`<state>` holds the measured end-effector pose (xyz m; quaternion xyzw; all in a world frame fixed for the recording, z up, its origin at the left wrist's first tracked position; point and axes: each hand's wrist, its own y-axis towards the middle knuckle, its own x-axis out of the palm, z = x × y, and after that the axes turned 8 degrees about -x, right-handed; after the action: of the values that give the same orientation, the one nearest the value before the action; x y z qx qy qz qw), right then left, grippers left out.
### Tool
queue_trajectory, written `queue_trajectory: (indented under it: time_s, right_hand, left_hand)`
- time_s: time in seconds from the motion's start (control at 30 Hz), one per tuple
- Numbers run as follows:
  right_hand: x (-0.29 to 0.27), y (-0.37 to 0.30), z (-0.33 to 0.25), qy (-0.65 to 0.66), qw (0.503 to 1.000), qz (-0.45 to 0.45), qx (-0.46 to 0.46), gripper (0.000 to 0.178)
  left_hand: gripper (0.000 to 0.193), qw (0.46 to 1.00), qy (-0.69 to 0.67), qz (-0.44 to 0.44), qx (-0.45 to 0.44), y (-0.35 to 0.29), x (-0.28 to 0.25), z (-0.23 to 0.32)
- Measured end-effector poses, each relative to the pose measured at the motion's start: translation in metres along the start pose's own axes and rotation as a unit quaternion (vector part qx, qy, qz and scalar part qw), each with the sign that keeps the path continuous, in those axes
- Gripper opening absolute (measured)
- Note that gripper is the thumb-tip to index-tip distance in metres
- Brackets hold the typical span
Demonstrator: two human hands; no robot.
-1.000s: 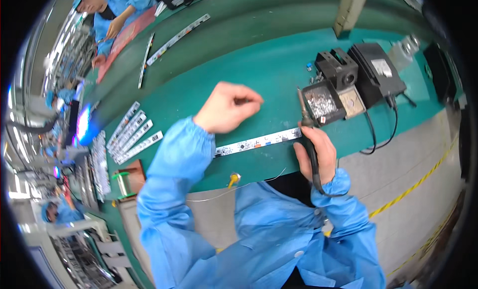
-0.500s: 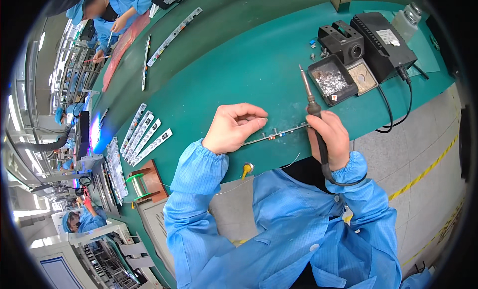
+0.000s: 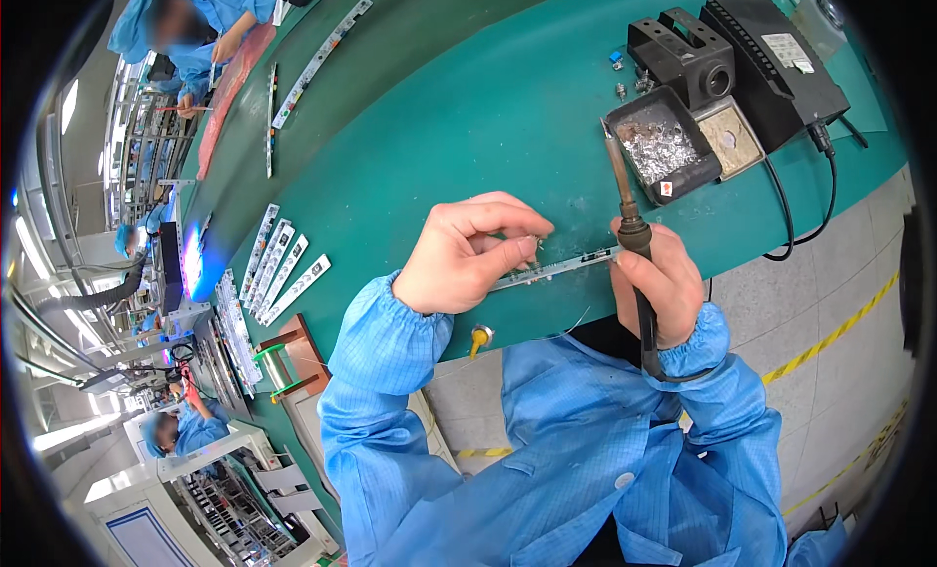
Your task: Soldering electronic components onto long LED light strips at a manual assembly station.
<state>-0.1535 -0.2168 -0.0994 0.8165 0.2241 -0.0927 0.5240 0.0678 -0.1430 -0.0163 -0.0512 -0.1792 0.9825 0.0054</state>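
Observation:
A narrow circuit board strip (image 3: pixel 556 270) spans the gap between my hands above the green mat, one long face now tilted up. My left hand (image 3: pixel 473 250) is closed around its left end, thumb and index finger pinched; small metal parts show by the fingertips. My right hand (image 3: pixel 664 282) grips a soldering iron (image 3: pixel 632 225) whose tip points away from me, beside the solder waste tray. The thumb and fingertips of that hand also meet the board's right end.
At the right stand a black tray (image 3: pixel 664 147) of solder scraps, an iron holder (image 3: pixel 681 55), a sponge (image 3: pixel 730 138) and a black soldering station (image 3: pixel 776 69). Several board strips (image 3: pixel 283 269) lie left, near a solder wire spool (image 3: pixel 278 370). A yellow-topped part (image 3: pixel 479 341) sits by the front edge.
The board has rolled over between my hands, from edge-on to showing a long face. My left fingertips have come in to the right. The iron's tip has shifted slightly right, nearer the scrap tray.

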Motion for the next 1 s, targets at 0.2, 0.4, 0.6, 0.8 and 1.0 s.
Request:
queue_trajectory:
  time_s: [0.2,0.4,0.6,0.8,1.0]
  right_hand:
    - [0.000,-0.014,0.005,0.039,0.997,0.032,-0.054,0.036]
    - [0.000,-0.018,0.004,0.056,0.997,0.034,-0.050,0.031]
    - [-0.002,-0.016,0.004,0.057,0.997,0.026,-0.044,0.030]
    - [0.000,-0.016,0.005,0.055,0.996,0.036,-0.053,0.030]
    - [0.001,-0.016,0.007,0.047,0.996,0.036,-0.066,0.032]
  left_hand:
    - [0.011,0.972,0.226,0.040,0.060,0.001,0.009,0.004]
    - [0.018,0.946,0.269,0.005,0.183,0.001,0.017,-0.002]
    - [0.015,0.912,0.350,0.030,0.213,0.002,0.019,-0.006]
    - [0.020,0.906,0.368,0.024,0.207,0.001,0.020,-0.002]
    - [0.019,0.896,0.391,0.013,0.212,0.001,0.020,0.000]
